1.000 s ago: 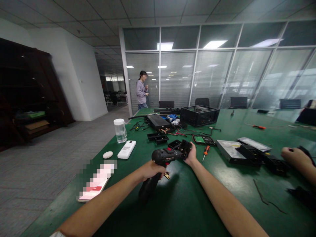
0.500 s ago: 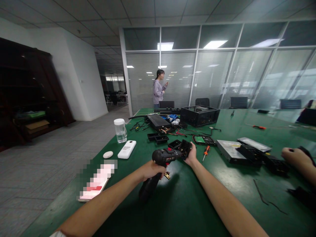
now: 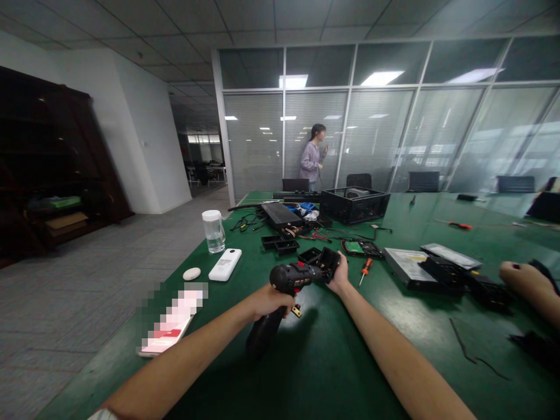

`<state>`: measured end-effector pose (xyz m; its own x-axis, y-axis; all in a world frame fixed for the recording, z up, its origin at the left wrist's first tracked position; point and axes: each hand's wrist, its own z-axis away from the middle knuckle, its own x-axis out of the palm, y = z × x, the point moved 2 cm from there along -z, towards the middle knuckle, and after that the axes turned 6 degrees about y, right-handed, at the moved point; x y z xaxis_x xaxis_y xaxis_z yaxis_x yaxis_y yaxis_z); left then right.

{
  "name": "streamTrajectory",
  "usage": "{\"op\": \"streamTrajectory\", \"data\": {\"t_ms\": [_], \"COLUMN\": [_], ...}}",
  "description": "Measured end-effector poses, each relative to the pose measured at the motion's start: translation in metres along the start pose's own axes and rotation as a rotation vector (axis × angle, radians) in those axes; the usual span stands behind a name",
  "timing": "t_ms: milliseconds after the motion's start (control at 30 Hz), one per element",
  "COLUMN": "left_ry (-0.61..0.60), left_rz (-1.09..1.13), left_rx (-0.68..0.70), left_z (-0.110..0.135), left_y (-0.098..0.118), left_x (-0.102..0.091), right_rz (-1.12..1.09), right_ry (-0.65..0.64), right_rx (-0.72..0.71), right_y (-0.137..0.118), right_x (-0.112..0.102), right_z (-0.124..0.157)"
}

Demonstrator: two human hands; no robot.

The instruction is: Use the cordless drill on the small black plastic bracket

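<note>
Head view: the left hand is wrapping closed around the grip of a black power screwdriver, whose nose is pointing right into a small black plastic part. The right hand is clasping that part from its right side, holding it just above the green table, a little nearer than the middle of the clutter. An orange-handled screwdriver is lying just right of the right hand, black trays are sitting farther back, and a silver drive is resting to the right. On the near left, a white remote and a water jug are standing near the table's edge. A co-worker's hand is reaching in at the far right, well apart from the tool. The likeliest trouble, as I judge it, is the bit slipping off the screw head, because the part is being held in the fingers and not braced on the table; a slip could drive the tip toward the right palm or twist the part out of the grasp. A freed screw could also be dropping and getting lost among the loose cables.
</note>
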<state>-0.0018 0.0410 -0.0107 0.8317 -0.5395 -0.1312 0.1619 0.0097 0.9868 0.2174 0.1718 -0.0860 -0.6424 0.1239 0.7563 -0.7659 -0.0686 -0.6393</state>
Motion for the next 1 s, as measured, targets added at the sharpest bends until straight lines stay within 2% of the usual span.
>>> {"op": "streamTrajectory", "data": {"t_ms": [1000], "left_ry": [0.021], "left_rz": [0.023], "left_rx": [-0.024], "left_z": [-0.0023], "left_y": [-0.0032], "left_x": [-0.0010], "right_rz": [0.022], "right_ry": [0.005], "right_rx": [-0.004], "right_y": [-0.0020], "right_x": [0.0047], "right_z": [0.0055]}}
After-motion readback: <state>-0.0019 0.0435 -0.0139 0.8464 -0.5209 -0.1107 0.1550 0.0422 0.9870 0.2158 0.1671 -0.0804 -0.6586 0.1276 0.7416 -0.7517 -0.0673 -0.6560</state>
